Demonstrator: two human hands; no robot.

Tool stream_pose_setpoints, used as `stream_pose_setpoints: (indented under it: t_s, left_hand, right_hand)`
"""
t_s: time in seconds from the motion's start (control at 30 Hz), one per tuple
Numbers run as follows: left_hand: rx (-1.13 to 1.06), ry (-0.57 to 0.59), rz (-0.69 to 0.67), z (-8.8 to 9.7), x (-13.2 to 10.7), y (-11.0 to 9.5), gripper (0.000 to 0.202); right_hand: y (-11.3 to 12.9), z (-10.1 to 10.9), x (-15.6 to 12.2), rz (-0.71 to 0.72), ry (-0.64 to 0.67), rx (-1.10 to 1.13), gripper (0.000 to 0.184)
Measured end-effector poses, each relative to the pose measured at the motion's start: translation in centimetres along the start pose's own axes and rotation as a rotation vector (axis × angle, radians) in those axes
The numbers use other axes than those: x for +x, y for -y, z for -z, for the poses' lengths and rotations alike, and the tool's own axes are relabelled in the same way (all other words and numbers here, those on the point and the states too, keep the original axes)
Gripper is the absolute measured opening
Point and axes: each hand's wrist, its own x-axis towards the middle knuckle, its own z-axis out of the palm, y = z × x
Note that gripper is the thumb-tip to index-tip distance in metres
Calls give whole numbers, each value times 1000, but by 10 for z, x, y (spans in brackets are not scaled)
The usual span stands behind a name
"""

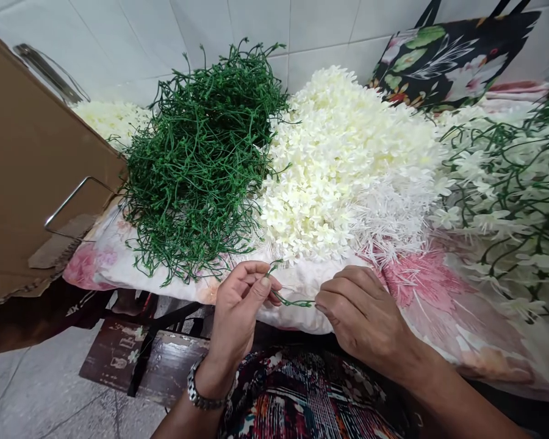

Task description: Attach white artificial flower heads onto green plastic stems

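My left hand [247,292] pinches a thin green plastic flower stem [293,302] between thumb and fingers over the front edge of the cloth. At the stem's right tip, my right hand [363,314] has its fingers pressed together; whatever small piece they hold there is hidden. Behind my hands rises a tangled heap of green stems [201,152]. To its right lies a mound of cream-white artificial blossoms [320,171], with a pile of thin white plastic pieces [391,210] beside it. Blossoms on green stems [494,213] are spread at the far right.
A cardboard box [36,152] with a metal wire handle stands at left. The work surface has a floral cloth [302,317]. A black floral bag [457,61] leans at the tiled wall [238,24]. A worn wooden stool [174,360] is below left.
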Motion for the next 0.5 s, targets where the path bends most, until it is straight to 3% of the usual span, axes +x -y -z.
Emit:
stream_pose_setpoints:
  t_s: [0.1, 0.2, 0.4, 0.5]
  left_hand:
    - [-52, -35, 27, -5, 2, -1, 17]
    - [94, -74, -17, -4, 2, -2, 18]
    - [230, -164, -233, 12, 8, 0, 11]
    - [238, -199, -254, 20, 13, 0, 11]
  right_hand:
    - [2, -2, 0, 15, 10, -4, 19]
    - [3, -1, -1, 19, 33, -11, 20]
    - [4, 9, -3, -17, 116, -2, 25]
    - [4, 16, -6, -54, 97, 10, 25]
